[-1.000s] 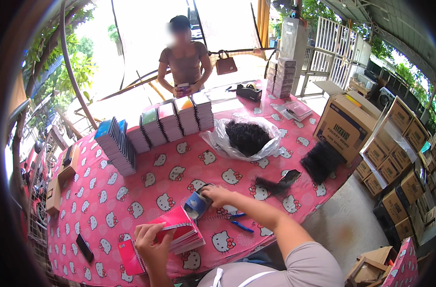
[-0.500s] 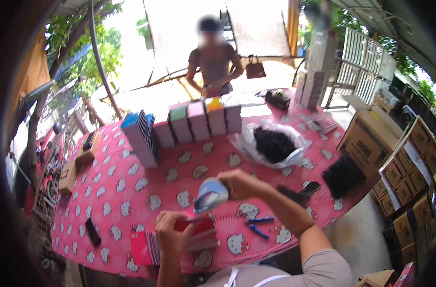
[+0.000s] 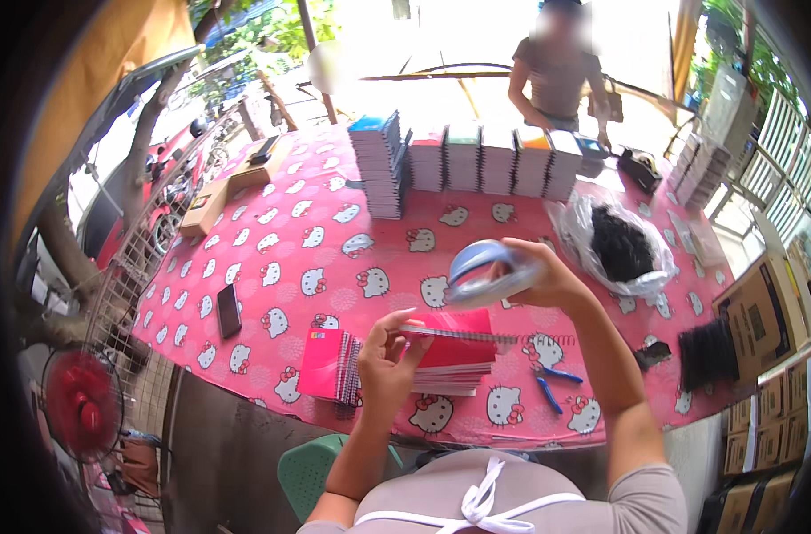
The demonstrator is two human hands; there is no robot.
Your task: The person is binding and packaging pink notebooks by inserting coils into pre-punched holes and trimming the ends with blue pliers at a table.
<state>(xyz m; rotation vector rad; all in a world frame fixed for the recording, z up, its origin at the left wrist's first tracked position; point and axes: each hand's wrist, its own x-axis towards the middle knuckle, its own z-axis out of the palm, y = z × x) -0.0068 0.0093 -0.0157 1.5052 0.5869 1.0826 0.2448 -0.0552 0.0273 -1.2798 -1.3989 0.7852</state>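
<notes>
My left hand (image 3: pixel 386 360) pinches a thin notebook (image 3: pixel 450 333) by its left end, with the bound edge raised. A spiral coil (image 3: pixel 552 340) sticks out to the right from that edge. My right hand (image 3: pixel 540 278) grips a rounded blue-and-white thing with a ring-like opening (image 3: pixel 479 274), just above the coil; its exact kind is unclear. Beneath the notebook lies a stack of red-covered notebooks (image 3: pixel 450 381). Left of it, partly behind my left hand, are pink spiral notebooks (image 3: pixel 330 363). Blue-handled pliers (image 3: pixel 550 384) rest to the right.
Tall notebook stacks (image 3: pixel 383 173) line the table's far side. A plastic bag of black coils (image 3: pixel 621 245) stands at right, near a black bundle (image 3: pixel 708 356) and cardboard boxes (image 3: pixel 766 307). A phone (image 3: pixel 229 311) lies left. Another person (image 3: pixel 561 84) stands across the table.
My view has swung left, shifting the scene rightward. The ring-like thing has moved from above the notebook's left part toward the coil end. Across the table, the person's hands have moved apart.
</notes>
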